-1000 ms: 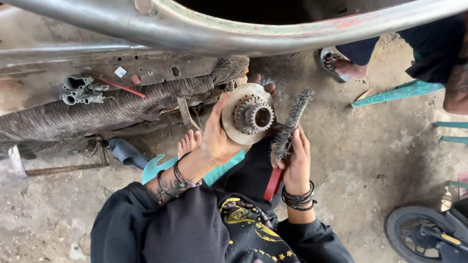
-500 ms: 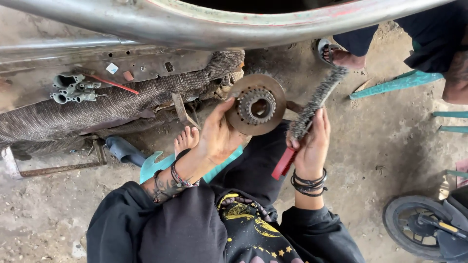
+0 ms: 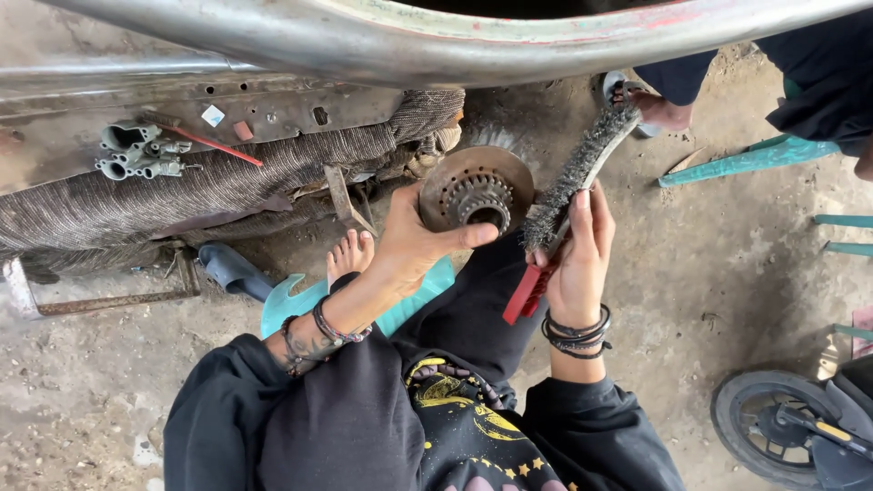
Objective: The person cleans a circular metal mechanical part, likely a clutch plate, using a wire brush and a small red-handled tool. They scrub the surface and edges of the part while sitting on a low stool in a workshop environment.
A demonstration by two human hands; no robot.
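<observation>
While seated on the dirt floor, the person grips a rusty sprocket disc (image 3: 476, 194) in the left hand (image 3: 411, 247), thumb across its lower edge. Right hand (image 3: 576, 264) clasps a red-handled wire brush (image 3: 568, 195), bristles just beside the disc's right edge.

The left hand (image 3: 409, 250) is tipping the rusty sprocket disc (image 3: 475, 193) flatter, thumb now across it, while the wire brush (image 3: 575, 177) is swinging closer.
</observation>
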